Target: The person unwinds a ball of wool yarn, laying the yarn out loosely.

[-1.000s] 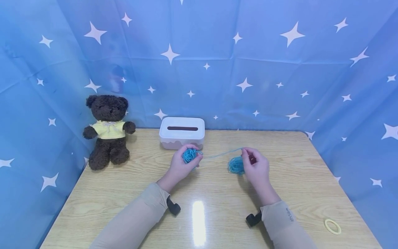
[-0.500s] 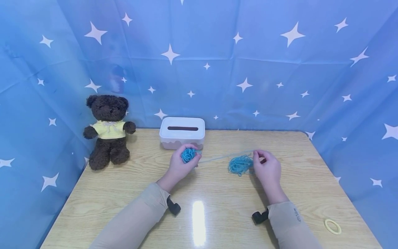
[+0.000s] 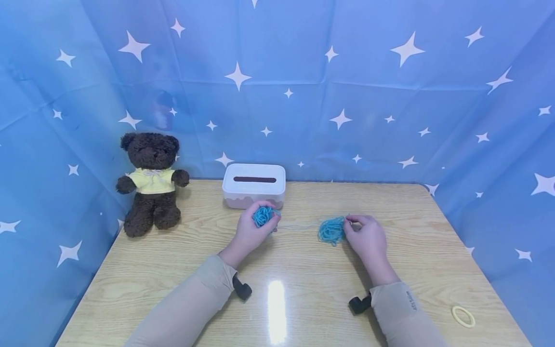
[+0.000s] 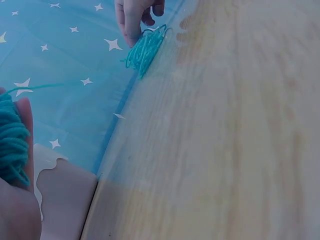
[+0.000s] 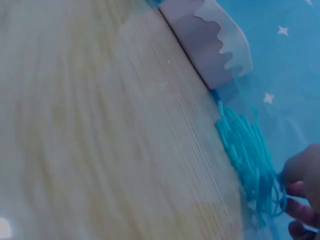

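Observation:
My left hand (image 3: pixel 253 232) grips a small wound ball of teal yarn (image 3: pixel 262 217), just in front of the tissue box. In the left wrist view the windings of the yarn ball (image 4: pixel 12 142) show between fingers and thumb. A thin strand (image 3: pixel 299 227) runs from it to the right, towards a loose looped bundle of the same yarn (image 3: pixel 331 230). At that bundle's right end my right hand (image 3: pixel 368 243) pinches yarn between thumb and forefinger. The right wrist view has the loops (image 5: pixel 247 155) hanging out from those fingers.
A white-topped tissue box (image 3: pixel 253 185) stands at the table's back edge. Left of it sits a dark brown teddy bear (image 3: pixel 151 180) in a yellow top. On the right front of the wooden table (image 3: pixel 321 299) lies a pale yellow ring (image 3: pixel 463 316). A starry blue curtain (image 3: pixel 277 106) hangs behind.
My right hand first drew the strand rightwards, then came back left and slightly down to the loose bundle. The strand between the hands has slackened and dropped. My left hand has barely moved.

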Motion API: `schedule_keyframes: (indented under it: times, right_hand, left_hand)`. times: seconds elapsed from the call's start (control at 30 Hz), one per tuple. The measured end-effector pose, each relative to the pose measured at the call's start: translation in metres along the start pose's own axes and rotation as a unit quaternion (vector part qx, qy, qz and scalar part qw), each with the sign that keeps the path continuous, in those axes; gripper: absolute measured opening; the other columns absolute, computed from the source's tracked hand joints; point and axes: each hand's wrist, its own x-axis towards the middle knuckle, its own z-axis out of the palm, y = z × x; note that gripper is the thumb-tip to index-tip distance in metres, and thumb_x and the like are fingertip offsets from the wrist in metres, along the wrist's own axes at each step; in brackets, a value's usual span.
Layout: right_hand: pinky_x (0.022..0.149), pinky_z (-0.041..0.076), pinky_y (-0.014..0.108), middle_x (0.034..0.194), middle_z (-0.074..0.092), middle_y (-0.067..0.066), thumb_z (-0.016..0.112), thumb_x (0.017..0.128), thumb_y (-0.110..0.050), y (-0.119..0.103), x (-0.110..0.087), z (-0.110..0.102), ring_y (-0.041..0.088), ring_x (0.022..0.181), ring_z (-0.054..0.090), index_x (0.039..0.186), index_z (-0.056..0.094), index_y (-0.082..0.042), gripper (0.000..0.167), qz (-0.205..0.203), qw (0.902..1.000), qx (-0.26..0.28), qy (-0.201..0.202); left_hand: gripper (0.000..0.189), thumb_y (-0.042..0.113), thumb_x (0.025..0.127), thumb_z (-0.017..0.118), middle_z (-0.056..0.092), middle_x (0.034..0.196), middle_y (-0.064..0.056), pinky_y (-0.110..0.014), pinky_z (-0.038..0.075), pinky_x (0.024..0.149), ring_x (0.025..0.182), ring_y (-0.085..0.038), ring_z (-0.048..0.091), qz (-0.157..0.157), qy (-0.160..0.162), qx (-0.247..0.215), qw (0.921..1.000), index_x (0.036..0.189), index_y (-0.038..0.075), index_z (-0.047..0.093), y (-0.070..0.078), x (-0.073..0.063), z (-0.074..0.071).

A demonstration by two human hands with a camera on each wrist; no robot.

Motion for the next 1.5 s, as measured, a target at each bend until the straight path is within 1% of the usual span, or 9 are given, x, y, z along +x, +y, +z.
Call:
schedule_keyframes:
  times: [0.1, 0.2, 0.27, 0.37, 0.5, 0.6, 0.87, 1.13, 1.5]
  right_hand:
    - [0.096, 0.057, 0.059, 0.137, 0.071, 0.022, 0.066, 0.107, -0.028, -0.011, -0.004, 0.006, 0.043, 0.115, 0.069, 0.126, 0.081, -0.009, 0.03, -0.038, 0.9988, 0.019, 0.026]
    - [0.084, 0.059, 0.044, 0.128, 0.076, 0.018, 0.068, 0.106, -0.021, -0.027, -0.01, 0.017, 0.032, 0.097, 0.071, 0.123, 0.081, -0.007, 0.026, -0.107, 0.9912, 0.069, 0.038]
    - [0.078, 0.059, 0.034, 0.122, 0.078, 0.017, 0.071, 0.105, -0.018, -0.04, -0.015, 0.026, 0.025, 0.087, 0.071, 0.124, 0.08, -0.007, 0.024, -0.157, 0.9821, 0.102, 0.017]
    - [0.072, 0.061, 0.025, 0.118, 0.079, 0.014, 0.073, 0.105, -0.019, -0.059, -0.025, 0.04, 0.014, 0.08, 0.07, 0.132, 0.078, -0.009, 0.029, -0.199, 0.9679, 0.145, -0.05]
    - [0.072, 0.061, 0.023, 0.118, 0.081, 0.006, 0.073, 0.108, -0.026, -0.079, -0.035, 0.053, 0.006, 0.079, 0.068, 0.14, 0.075, -0.015, 0.034, -0.196, 0.9596, 0.159, -0.124]
    - [0.067, 0.058, 0.023, 0.114, 0.083, 0.002, 0.073, 0.107, -0.026, -0.086, -0.038, 0.061, 0.004, 0.073, 0.065, 0.137, 0.077, -0.015, 0.031, -0.203, 0.9562, 0.162, -0.135]
    - [0.064, 0.055, 0.022, 0.092, 0.082, -0.003, 0.076, 0.105, -0.017, -0.088, -0.039, 0.067, 0.001, 0.07, 0.059, 0.114, 0.084, -0.014, 0.013, -0.246, 0.9517, 0.158, -0.095]
    - [0.059, 0.05, 0.022, 0.075, 0.068, -0.005, 0.076, 0.105, -0.015, -0.08, -0.033, 0.056, 0.002, 0.065, 0.054, 0.11, 0.082, -0.013, 0.009, -0.231, 0.9613, 0.146, -0.037]
    - [0.055, 0.043, 0.012, 0.077, 0.073, 0.011, 0.073, 0.101, 0.0, -0.06, -0.019, 0.043, -0.001, 0.061, 0.052, 0.102, 0.078, -0.002, 0.006, -0.268, 0.9339, 0.218, 0.09]
  left_hand:
    - [0.035, 0.008, 0.101, 0.077, 0.077, 0.109, -0.02, -0.033, 0.069, 0.073, 0.079, -0.023, 0.079, -0.004, -0.003, 0.0, 1.0, 0.129, -0.008, 0.063, 0.0, 0.0, -0.001]
    - [0.035, 0.009, 0.101, 0.077, 0.077, 0.11, -0.02, -0.034, 0.069, 0.074, 0.081, -0.031, 0.079, -0.007, -0.004, -0.001, 1.0, 0.129, -0.007, 0.063, -0.001, -0.001, -0.001]
    - [0.036, 0.009, 0.101, 0.077, 0.076, 0.111, -0.02, -0.034, 0.069, 0.074, 0.081, -0.032, 0.079, -0.007, -0.003, -0.001, 1.0, 0.13, -0.007, 0.063, -0.002, -0.001, -0.002]
    - [0.036, 0.009, 0.101, 0.077, 0.076, 0.112, -0.021, -0.035, 0.07, 0.074, 0.081, -0.025, 0.08, -0.005, -0.002, 0.002, 1.0, 0.13, -0.007, 0.063, -0.003, -0.001, -0.002]
    - [0.036, 0.01, 0.1, 0.079, 0.076, 0.116, -0.019, -0.033, 0.069, 0.079, 0.088, -0.012, 0.078, -0.005, -0.003, 0.018, 0.9998, 0.13, -0.004, 0.064, -0.002, -0.001, 0.0]
    - [0.035, 0.011, 0.101, 0.079, 0.076, 0.119, -0.018, -0.033, 0.069, 0.081, 0.09, -0.01, 0.077, -0.008, -0.006, 0.02, 0.9997, 0.13, -0.003, 0.064, 0.0, 0.0, 0.001]
    - [0.033, 0.011, 0.101, 0.078, 0.076, 0.115, -0.018, -0.033, 0.069, 0.076, 0.083, -0.011, 0.078, -0.002, -0.005, 0.013, 0.9999, 0.129, -0.001, 0.065, -0.001, 0.0, -0.001]
    - [0.036, 0.011, 0.102, 0.078, 0.078, 0.113, -0.019, -0.032, 0.069, 0.078, 0.084, -0.01, 0.078, -0.014, -0.004, 0.013, 0.9998, 0.131, -0.003, 0.064, 0.002, -0.001, 0.0]
    - [0.034, 0.013, 0.102, 0.078, 0.076, 0.118, -0.016, -0.029, 0.067, 0.083, 0.093, -0.011, 0.075, -0.01, 0.002, 0.027, 0.9996, 0.13, -0.002, 0.065, 0.003, -0.001, 0.0]
